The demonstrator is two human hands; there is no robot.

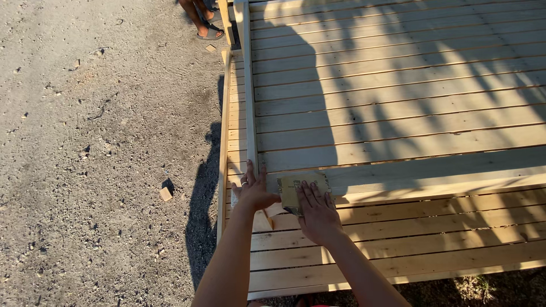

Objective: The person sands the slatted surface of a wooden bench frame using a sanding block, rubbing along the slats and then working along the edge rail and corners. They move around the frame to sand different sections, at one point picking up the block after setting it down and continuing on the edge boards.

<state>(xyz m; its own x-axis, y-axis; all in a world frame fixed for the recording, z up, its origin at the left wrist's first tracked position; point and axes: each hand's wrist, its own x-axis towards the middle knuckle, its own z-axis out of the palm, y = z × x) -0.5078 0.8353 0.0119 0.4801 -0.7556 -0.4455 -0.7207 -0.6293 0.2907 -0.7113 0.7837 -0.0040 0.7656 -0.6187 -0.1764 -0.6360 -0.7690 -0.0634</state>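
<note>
on wooden deck point(398, 102), right hand point(318, 219) presses sandpaper sheet point(293, 190).

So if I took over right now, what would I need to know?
Left hand: flat on the raised cross board near the corner, holding nothing.
Right hand: fingers pressed on a sheet of sandpaper lying on that board's front edge.
The slatted wooden platform is already put together. How much has been sanded can't be told.
A small wood offcut lies on the gravel.

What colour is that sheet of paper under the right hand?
The sheet under the right hand is yellowish tan with faint dark print, seen in the head view.
</note>
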